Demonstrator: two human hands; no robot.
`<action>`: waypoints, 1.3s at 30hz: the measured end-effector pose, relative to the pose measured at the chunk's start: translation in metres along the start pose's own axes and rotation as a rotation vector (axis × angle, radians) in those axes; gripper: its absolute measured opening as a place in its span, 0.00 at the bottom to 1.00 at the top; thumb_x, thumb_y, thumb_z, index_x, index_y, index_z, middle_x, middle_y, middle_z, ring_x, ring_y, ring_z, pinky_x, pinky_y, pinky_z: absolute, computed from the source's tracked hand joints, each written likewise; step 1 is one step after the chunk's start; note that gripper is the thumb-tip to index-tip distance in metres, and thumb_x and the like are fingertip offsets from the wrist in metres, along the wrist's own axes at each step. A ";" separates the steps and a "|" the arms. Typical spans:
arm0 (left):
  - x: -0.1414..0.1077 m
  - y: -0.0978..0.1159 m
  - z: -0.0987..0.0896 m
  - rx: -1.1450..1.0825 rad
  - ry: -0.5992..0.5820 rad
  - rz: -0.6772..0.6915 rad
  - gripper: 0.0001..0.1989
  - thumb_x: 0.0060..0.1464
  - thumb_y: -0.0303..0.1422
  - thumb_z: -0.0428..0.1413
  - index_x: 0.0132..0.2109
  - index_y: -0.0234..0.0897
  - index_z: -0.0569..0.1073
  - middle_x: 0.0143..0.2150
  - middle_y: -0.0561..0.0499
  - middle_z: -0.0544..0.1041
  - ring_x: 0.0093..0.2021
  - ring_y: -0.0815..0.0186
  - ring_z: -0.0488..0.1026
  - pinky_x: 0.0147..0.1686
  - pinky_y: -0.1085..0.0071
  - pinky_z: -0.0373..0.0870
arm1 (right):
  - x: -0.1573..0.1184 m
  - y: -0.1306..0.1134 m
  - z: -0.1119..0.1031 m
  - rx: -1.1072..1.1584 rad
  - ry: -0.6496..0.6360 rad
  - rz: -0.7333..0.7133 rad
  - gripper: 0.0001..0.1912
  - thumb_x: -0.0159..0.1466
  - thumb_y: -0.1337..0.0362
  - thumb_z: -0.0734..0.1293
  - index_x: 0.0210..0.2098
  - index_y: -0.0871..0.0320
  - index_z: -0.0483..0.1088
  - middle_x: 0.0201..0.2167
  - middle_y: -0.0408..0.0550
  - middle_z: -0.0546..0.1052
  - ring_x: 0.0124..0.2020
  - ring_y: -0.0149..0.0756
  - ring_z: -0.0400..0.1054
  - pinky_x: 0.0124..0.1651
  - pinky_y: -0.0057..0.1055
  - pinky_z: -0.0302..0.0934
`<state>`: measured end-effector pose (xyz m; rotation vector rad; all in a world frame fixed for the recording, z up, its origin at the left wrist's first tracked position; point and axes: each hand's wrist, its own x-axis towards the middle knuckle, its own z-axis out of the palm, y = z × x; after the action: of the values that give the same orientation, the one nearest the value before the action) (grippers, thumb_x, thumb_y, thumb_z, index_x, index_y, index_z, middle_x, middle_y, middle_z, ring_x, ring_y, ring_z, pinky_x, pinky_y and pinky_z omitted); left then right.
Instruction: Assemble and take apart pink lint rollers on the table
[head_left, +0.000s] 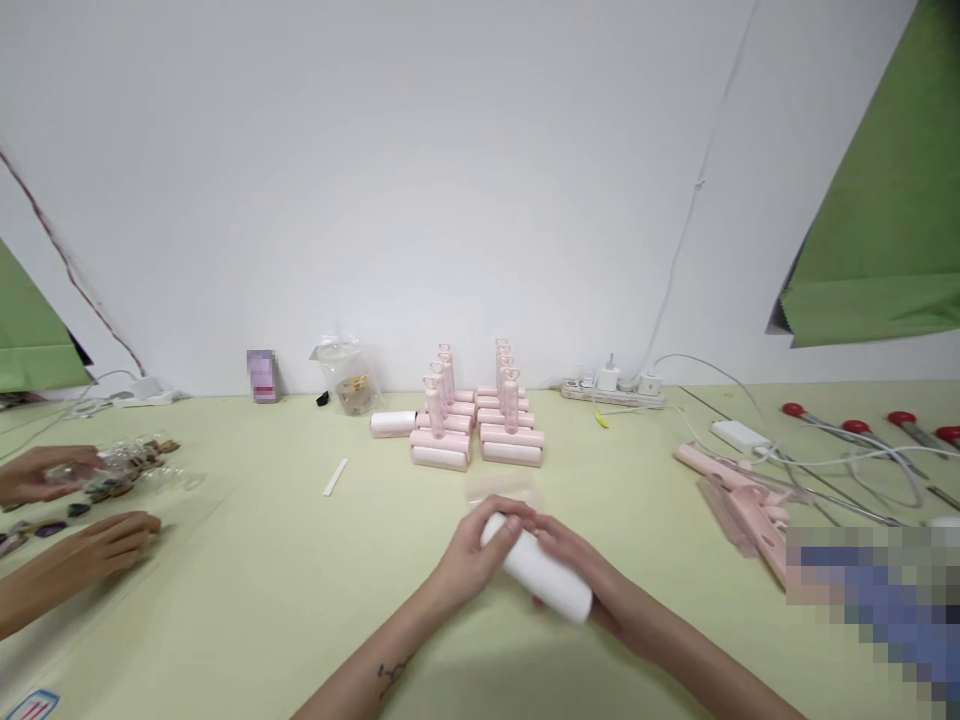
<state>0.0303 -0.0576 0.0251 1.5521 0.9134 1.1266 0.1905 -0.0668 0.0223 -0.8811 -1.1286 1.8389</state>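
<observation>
A white sticky lint roll (546,568) lies tilted between my two hands, a little above the table, its near end pointing down to the right. My left hand (474,548) grips its upper left end, with the thumb across the top. Along the far right side of the roll, my right hand (589,572) is wrapped round it; some of its fingers are hidden. Just beyond my hands is a clear plastic sleeve (502,488). Pink lint rollers (512,440) stand in two rows farther back, handles upright. Another white roll (394,424) lies beside the left row.
A co-worker's hands (105,550) handle small clear-wrapped items at the left. A white strip (335,477) and a plastic bag (351,378) are left of the rollers. A power strip (613,393), cables, pink parts (739,495) and red-ended tools (855,427) lie at the right.
</observation>
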 end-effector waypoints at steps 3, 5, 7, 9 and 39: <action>0.004 -0.003 -0.003 0.013 0.358 0.014 0.14 0.54 0.43 0.46 0.39 0.38 0.68 0.36 0.49 0.72 0.39 0.63 0.68 0.39 0.70 0.63 | 0.010 -0.009 -0.012 0.182 0.216 -0.173 0.17 0.54 0.59 0.66 0.42 0.57 0.66 0.37 0.46 0.72 0.39 0.34 0.66 0.37 0.25 0.63; 0.005 -0.006 -0.002 0.024 0.499 0.003 0.14 0.54 0.43 0.44 0.40 0.39 0.67 0.37 0.49 0.71 0.38 0.62 0.67 0.37 0.70 0.63 | 0.015 -0.012 -0.019 0.265 0.311 -0.256 0.17 0.51 0.64 0.69 0.41 0.56 0.67 0.38 0.45 0.72 0.42 0.32 0.65 0.43 0.23 0.62; 0.003 -0.008 0.001 0.055 0.530 0.019 0.14 0.54 0.43 0.44 0.38 0.39 0.66 0.38 0.50 0.71 0.39 0.62 0.66 0.37 0.70 0.62 | 0.017 -0.011 -0.021 0.330 0.353 -0.279 0.16 0.50 0.66 0.69 0.39 0.56 0.68 0.40 0.45 0.72 0.45 0.33 0.64 0.48 0.23 0.61; 0.000 -0.009 0.007 0.080 0.500 0.060 0.13 0.54 0.43 0.44 0.35 0.39 0.66 0.38 0.50 0.70 0.41 0.62 0.66 0.39 0.70 0.62 | 0.017 -0.005 -0.017 0.345 0.344 -0.277 0.16 0.51 0.63 0.68 0.40 0.55 0.67 0.42 0.45 0.73 0.49 0.34 0.62 0.51 0.24 0.59; -0.015 -0.023 0.020 0.123 0.316 0.113 0.15 0.57 0.44 0.38 0.46 0.43 0.59 0.47 0.48 0.63 0.51 0.62 0.59 0.50 0.67 0.57 | -0.002 0.010 0.006 -0.617 0.401 -0.401 0.48 0.49 0.58 0.67 0.60 0.46 0.34 0.52 0.47 0.53 0.57 0.41 0.47 0.57 0.38 0.43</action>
<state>0.0446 -0.0716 -0.0022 1.5658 1.1331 1.4482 0.1835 -0.0743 0.0154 -1.1934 -1.4964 0.9373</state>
